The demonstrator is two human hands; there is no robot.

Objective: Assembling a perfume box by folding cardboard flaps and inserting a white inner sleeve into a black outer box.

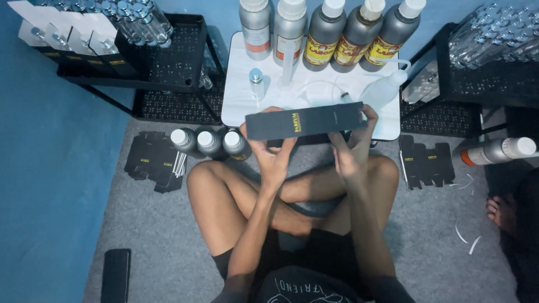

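— What's in the hands?

— A long, flat black cardboard box with a small yellow mark (306, 120), held level across the middle of the frame, just in front of the near edge of the small white tabletop (238, 101). The left hand (273, 158) grips it from below near its left half, fingers (252, 147) clenched around the lower edge. The right hand (352, 150) takes the right end, thumb up over the top corner and the other fingers wrapped behind it.

— So both are grasping the box?

— Yes, both are closed on it; neither is released.

— What stands on the tabletop?

— Along the top of the frame, a row of five tall grey metal bottles with white caps (324, 31), three of them with yellow and red labels. Below them, a small clear glass vial with a blue cap (256, 82), and to the right a white plastic squeeze bottle lying tilted (383, 90).

— And on the floor?

— Grey carpet (151, 235). The person sits cross-legged on it, knees in the centre of the frame. Just left of the left knee stand three grey bottles with white caps (210, 142), close together. Further left lies a stack of flattened black carton blanks (150, 159); another flattened black blank (426, 163) lies right of centre. A grey bottle with an orange band (497, 150) lies on its side at the right edge. Black wire racks holding clear glass vials (168, 56) fill the upper left, and another such rack (494, 62) the upper right.

— Anyone else?

— A bare foot (501, 212) at the right edge, well apart from the hands.
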